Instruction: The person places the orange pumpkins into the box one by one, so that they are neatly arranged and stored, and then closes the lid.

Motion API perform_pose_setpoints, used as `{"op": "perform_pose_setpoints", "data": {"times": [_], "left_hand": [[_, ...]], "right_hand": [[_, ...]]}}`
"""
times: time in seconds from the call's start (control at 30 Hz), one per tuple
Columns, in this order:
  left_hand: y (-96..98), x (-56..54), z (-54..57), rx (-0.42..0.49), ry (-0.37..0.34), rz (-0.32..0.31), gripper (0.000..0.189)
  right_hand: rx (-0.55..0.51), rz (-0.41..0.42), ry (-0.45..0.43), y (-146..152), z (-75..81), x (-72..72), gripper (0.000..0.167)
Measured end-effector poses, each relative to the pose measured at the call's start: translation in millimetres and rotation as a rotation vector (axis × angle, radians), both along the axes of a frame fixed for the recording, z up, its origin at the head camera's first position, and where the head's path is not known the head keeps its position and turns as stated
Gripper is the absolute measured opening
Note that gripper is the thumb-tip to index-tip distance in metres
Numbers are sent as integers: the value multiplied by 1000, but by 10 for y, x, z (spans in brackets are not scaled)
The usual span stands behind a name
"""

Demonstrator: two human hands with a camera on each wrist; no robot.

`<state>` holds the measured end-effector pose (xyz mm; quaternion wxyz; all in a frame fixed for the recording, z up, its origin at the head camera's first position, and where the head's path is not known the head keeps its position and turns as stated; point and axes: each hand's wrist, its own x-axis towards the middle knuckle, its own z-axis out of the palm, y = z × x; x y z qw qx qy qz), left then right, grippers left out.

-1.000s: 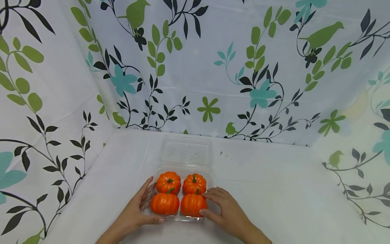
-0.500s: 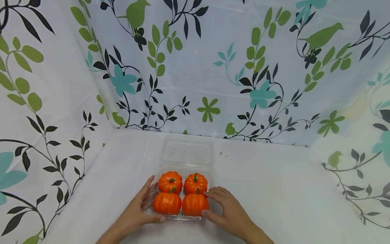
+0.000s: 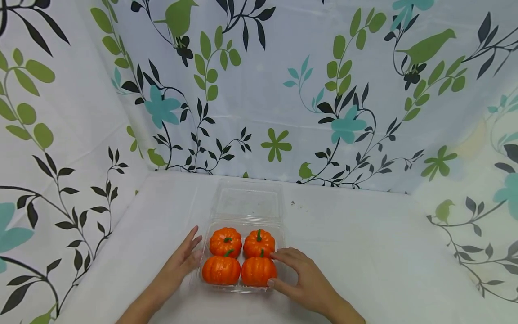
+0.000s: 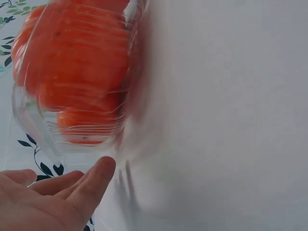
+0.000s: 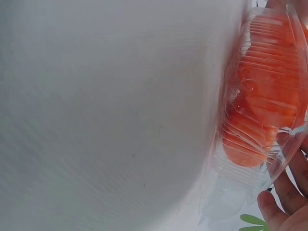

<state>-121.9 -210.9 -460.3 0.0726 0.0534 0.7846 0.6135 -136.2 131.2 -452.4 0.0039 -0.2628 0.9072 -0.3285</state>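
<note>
Several orange toy pumpkins with green stems sit in an open clear plastic clamshell container (image 3: pixel 240 289). My right hand (image 3: pixel 307 283) holds the front right pumpkin (image 3: pixel 259 272), thumb low on its right side and index finger higher up. In the right wrist view some right-hand fingers (image 5: pixel 288 192) lie beside the container's rim. To the left of the container my left hand (image 3: pixel 176 267) stands apart from it, its fingers spread and holding nothing. The left wrist view has its fingertips (image 4: pixel 106 166) just off the ribbed plastic wall. The front left pumpkin (image 3: pixel 221 271) and two behind it are untouched.
The container's hinged lid (image 3: pixel 247 202) lies folded back on the white tabletop (image 3: pixel 364 243). A few tiny dark specks (image 3: pixel 297 204) lie right of the lid. Leaf-patterned cloth (image 3: pixel 259 90) hangs behind and along both sides.
My left hand has let go of the container's left side and moved left. The container shifted slightly right and then a little back. My right hand stays at the front right pumpkin.
</note>
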Motion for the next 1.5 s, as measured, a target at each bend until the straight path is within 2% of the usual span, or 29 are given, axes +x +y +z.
{"op": "perform_pose_setpoints", "data": {"times": [0.13,0.23,0.4,0.5,0.57,0.7,0.8,0.9,1.03,1.17,1.37,1.5], "left_hand": [[-24,-46,67,-5,52,3,67],[-38,-96,142,-43,109,13,67],[-85,-195,342,-146,197,26,71],[-143,-288,492,-134,264,12,71],[-191,-371,599,-64,307,2,71],[-296,-566,763,194,340,-5,78],[-377,-701,812,386,344,17,85],[-444,-815,822,529,336,27,88],[-503,-970,798,701,273,-17,93],[-525,-1152,728,887,141,-66,103],[-490,-1379,553,1157,-84,-77,110],[-428,-1482,461,1329,-215,-74,112]], "right_hand": [[-19,-3,10,10,44,1,60],[-45,-12,18,22,102,-23,59],[-124,-16,23,51,255,-105,56],[-174,-5,58,71,382,-179,58],[-214,2,98,89,472,-248,58],[-321,18,148,139,638,-410,54],[-449,41,119,168,736,-537,52],[-625,66,38,194,807,-668,49],[-913,71,-156,210,867,-848,50],[-1173,48,-355,215,876,-1011,61],[-1519,38,-623,231,731,-1237,71],[-1687,6,-810,260,577,-1359,81]]}}
